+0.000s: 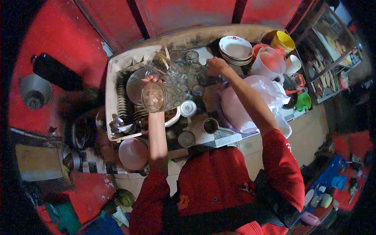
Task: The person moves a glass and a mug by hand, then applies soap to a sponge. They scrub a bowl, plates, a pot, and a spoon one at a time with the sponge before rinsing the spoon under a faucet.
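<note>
My left hand (pixel 152 80) is wrapped round a clear glass jar or mug (pixel 162 97) above the front part of the cream dish rack (pixel 111 84). The glass hides most of its fingers. My right hand (pixel 214 66) reaches to the back of the counter, its fingers closed beside several clear glasses (pixel 192 56); whether it grips one is too dark to make out. More glassware (pixel 166 66) stands in the rack behind my left hand. A white cup (pixel 188 108) and a dark-filled cup (pixel 210 125) are nearer the front edge.
Stacked bowls (pixel 235 47), a yellow cup (pixel 283 41) and a clear plastic tub (pixel 269 62) stand at the back right. A white plastic bag (pixel 270 92) lies under my right forearm. A pink bowl (pixel 133 153) sits front left; a green cup (pixel 303 101) is at the right edge.
</note>
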The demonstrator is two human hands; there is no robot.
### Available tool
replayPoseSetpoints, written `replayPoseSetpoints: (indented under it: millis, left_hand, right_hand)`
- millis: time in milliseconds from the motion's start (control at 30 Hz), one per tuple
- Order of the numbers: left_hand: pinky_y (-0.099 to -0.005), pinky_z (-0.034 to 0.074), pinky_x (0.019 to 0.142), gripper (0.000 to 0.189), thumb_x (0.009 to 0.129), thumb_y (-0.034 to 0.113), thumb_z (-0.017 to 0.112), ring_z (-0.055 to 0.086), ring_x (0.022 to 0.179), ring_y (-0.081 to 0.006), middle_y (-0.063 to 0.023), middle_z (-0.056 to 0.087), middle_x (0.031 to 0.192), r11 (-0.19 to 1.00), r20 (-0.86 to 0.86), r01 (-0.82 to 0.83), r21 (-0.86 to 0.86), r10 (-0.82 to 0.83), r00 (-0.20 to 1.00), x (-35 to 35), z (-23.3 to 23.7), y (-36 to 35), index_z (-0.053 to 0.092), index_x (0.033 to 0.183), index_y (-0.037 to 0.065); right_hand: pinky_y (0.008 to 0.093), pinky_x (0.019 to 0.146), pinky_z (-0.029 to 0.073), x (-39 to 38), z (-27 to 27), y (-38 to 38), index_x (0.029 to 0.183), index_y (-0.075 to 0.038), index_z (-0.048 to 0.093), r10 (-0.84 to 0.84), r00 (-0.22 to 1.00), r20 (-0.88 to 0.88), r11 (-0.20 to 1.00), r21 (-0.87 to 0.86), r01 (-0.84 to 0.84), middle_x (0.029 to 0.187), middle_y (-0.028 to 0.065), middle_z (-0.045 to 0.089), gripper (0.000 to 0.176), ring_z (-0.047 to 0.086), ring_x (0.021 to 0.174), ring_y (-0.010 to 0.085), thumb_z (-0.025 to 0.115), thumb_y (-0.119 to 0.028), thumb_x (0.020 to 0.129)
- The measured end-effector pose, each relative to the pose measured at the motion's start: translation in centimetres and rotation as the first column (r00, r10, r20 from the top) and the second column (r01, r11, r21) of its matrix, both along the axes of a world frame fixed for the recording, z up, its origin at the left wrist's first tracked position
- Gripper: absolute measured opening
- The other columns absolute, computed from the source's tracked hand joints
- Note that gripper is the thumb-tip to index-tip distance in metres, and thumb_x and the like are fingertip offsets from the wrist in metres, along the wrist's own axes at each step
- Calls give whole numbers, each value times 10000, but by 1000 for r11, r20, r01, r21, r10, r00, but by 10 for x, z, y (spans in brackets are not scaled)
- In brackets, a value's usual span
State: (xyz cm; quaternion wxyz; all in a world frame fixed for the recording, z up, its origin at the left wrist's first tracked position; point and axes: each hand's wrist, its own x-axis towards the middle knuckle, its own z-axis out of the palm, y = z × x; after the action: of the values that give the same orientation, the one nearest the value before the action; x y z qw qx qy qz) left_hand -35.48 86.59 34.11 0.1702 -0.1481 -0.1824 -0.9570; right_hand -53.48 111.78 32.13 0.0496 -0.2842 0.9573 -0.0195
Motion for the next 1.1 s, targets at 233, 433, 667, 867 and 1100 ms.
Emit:
replayPoseSetpoints:
  millis: [233, 433, 667, 867, 1100]
  left_hand:
    - [-390, 437, 758, 275, 923, 361, 513, 529, 785, -196, -39, 559, 872, 986, -31, 146, 77, -144, 989, -14, 9, 2, 562, 968, 93]
    - [-342, 469, 754, 357, 877, 435, 561, 535, 792, -175, -14, 543, 867, 1000, 153, -9, 27, 5, 988, -23, 43, 55, 558, 987, 96]
    - [-332, 509, 761, 487, 864, 462, 564, 565, 905, -164, -31, 559, 972, 998, 199, 16, -54, -5, 980, -36, 57, 100, 526, 1137, 61]
    - [-438, 499, 851, 595, 855, 424, 591, 575, 1013, -313, -172, 557, 1142, 983, 154, 185, 12, -185, 971, -43, 28, 97, 442, 1253, 8]
    - [-415, 503, 855, 531, 869, 436, 559, 603, 933, -260, -143, 598, 1084, 980, 109, 167, 109, -179, 978, -18, 6, 79, 529, 1149, -15]
  right_hand:
    - [399, 839, 476, 83, 75, -12, 1303, -63, 444, 216, 944, 249, 601, -796, 73, 1093, 187, 599, 561, 607, 971, 284, 501, -444, 895]
    - [343, 911, 408, 104, 83, -29, 1326, -63, 396, 280, 927, 249, 286, -944, 167, 1208, 133, 522, 518, 506, 1071, 203, 514, -376, 930]
    - [299, 834, 461, 86, 91, -10, 1181, 3, 514, 164, 922, 349, -61, -930, 363, 1049, 92, 593, 409, 563, 940, 164, 612, -262, 886]
    - [355, 767, 508, 52, 119, 18, 1163, -50, 529, -349, 928, -133, 377, -926, 9, 967, 152, 642, 517, 639, 831, 269, 740, -284, 754]
    - [433, 779, 498, -30, 70, 22, 1195, -162, 559, -166, 939, -300, 905, -425, 24, 1000, 197, 624, 574, 614, 907, 356, 761, -265, 668]
